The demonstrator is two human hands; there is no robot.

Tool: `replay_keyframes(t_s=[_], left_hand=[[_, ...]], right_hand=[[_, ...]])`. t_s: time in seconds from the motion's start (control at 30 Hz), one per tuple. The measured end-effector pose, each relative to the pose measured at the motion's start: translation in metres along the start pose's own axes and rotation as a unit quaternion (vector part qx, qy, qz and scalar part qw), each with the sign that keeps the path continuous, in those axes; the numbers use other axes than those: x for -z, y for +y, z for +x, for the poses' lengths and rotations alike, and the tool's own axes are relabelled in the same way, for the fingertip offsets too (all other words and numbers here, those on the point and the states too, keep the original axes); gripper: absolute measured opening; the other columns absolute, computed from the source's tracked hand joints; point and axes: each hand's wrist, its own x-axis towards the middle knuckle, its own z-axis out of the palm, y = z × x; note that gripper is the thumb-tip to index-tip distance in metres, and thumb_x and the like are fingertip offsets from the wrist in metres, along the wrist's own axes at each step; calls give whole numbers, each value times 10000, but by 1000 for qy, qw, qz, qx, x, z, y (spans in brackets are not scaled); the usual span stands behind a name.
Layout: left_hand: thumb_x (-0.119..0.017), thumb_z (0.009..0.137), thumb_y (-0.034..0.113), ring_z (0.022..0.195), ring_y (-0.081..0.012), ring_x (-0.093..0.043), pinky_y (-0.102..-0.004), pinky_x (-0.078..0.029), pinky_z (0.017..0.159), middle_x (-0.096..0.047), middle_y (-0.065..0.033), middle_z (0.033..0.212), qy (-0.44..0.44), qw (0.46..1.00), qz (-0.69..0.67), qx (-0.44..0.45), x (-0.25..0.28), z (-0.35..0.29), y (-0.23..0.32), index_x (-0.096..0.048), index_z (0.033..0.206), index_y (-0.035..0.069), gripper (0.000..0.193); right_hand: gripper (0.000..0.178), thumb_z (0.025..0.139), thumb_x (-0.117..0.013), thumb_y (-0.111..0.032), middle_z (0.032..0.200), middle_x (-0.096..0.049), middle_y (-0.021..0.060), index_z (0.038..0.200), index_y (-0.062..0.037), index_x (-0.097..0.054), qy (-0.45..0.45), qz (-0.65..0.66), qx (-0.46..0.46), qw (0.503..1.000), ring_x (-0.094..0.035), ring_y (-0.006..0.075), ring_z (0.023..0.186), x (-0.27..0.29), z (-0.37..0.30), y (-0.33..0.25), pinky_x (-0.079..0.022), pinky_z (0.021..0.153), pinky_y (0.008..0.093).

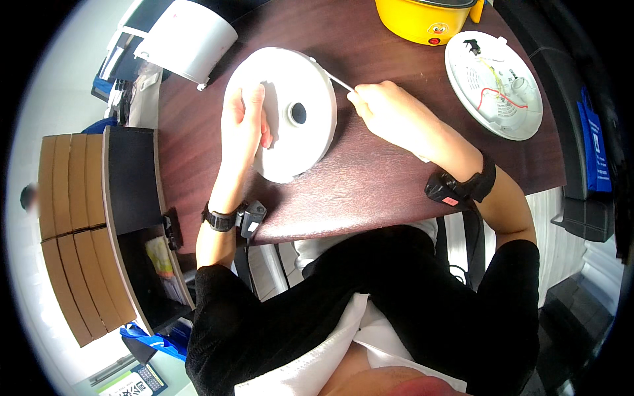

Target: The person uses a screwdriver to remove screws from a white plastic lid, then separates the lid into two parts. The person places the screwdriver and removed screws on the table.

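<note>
Near us, the dark wood-grain tabletop ends in a curved edge; brown boxes stand in rows beside a dark cabinet at left. Farther in, left of centre, our left hand lies on a white disc; we cannot tell whether it grips. Apart from it, our right hand is closed on a thin rod reaching the disc's far right rim. Further right lies a wired white shell; far off, a white cylinder left, a yellow pot right.
</note>
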Motion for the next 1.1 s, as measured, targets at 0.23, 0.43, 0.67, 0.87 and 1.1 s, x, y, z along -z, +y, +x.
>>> replay_keyframes(t_s=[0.23, 0.43, 0.67, 0.87, 1.1], left_hand=[[-543, 958, 262, 313, -65, -358, -225, -274, 303, -442, 15, 474, -12, 998, 54, -8, 7, 7, -8, -527, 892, -1, 272], [-544, 959, 260, 324, -41, -340, -219, -269, 307, -433, 33, 470, -37, 999, 21, 15, 22, 11, -9, -545, 945, -9, 270], [-525, 969, 252, 326, -44, -346, -216, -280, 313, -429, 30, 466, -31, 999, 6, -22, 24, 4, -9, -543, 990, -6, 259], [-524, 969, 247, 331, -46, -360, -208, -295, 324, -436, 29, 471, -24, 999, 5, -34, 19, -3, -6, -527, 1059, -3, 265], [-548, 957, 243, 347, -38, -377, -198, -291, 322, -486, 16, 550, -19, 998, 37, -40, 18, -8, -4, -523, 1074, 2, 270]], right_hand=[[250, 952, -488, -154, 689, -601, 237, 866, 43, -615, -44, -88, 65, 993, -636, 337, 625, 7, 5, 11, -504, 583, 375], [267, 959, -487, -167, 663, -583, 211, 831, 39, -599, -133, -70, 22, 988, -567, 292, 556, 15, 9, 3, -469, 582, 376], [314, 982, -461, -217, 630, -573, 128, 808, 18, -573, -102, 72, -38, 991, -546, 202, 546, -3, 7, -1, -443, 569, 328], [323, 984, -457, -224, 629, -576, 117, 811, 20, -580, -64, 106, -41, 991, -557, 190, 552, -5, 2, -8, -448, 575, 321], [244, 962, -483, -147, 635, -580, 193, 866, 42, -604, -65, 5, 22, 998, -576, 267, 521, 6, 0, -3, -456, 528, 332]])
